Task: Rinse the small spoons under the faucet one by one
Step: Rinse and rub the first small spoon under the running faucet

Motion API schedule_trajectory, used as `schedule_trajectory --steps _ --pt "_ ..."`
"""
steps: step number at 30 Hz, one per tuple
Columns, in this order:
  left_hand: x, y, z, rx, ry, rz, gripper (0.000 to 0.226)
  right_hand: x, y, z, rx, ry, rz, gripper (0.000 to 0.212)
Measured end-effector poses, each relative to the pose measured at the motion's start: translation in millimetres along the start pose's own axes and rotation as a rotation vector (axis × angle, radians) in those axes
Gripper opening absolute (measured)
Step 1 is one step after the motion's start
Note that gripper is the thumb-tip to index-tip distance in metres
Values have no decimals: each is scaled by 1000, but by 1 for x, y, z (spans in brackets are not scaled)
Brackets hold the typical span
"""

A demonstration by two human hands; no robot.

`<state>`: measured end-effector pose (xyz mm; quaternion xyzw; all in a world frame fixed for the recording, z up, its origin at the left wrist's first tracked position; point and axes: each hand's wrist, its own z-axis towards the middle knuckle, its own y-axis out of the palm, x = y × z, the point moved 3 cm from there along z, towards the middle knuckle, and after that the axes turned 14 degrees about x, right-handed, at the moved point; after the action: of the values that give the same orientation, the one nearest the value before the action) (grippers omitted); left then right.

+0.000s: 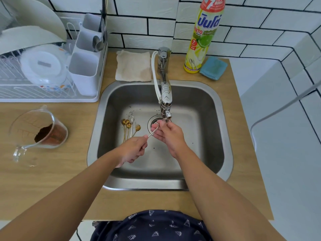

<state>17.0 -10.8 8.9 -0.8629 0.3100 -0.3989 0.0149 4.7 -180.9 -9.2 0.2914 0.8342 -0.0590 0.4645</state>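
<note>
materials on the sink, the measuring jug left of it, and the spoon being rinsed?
Sink: looks like brushed stainless steel, grey satin walls with soft reflections.
Measuring jug: clear glass or hard plastic, can't tell which; the brown powder shows through its wall.
Spoon: silver-toned metal, likely steel, thin shiny handle. The left hand pinches its handle; the right hand has its fingers at the bowl end.
</note>
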Motion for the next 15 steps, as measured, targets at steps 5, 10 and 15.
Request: schedule_trajectory --steps 5,10,15 --pt "0 -5 -1 2 9 34 47 -1 -5 5 68 -101 -115 6" --pt "4 -4 -1 20 4 45 48 1 1 1 10 -149 -141 16" --pt "0 -5 0 5 -18 64 47 -2 -5 8 129 -167 -156 10"
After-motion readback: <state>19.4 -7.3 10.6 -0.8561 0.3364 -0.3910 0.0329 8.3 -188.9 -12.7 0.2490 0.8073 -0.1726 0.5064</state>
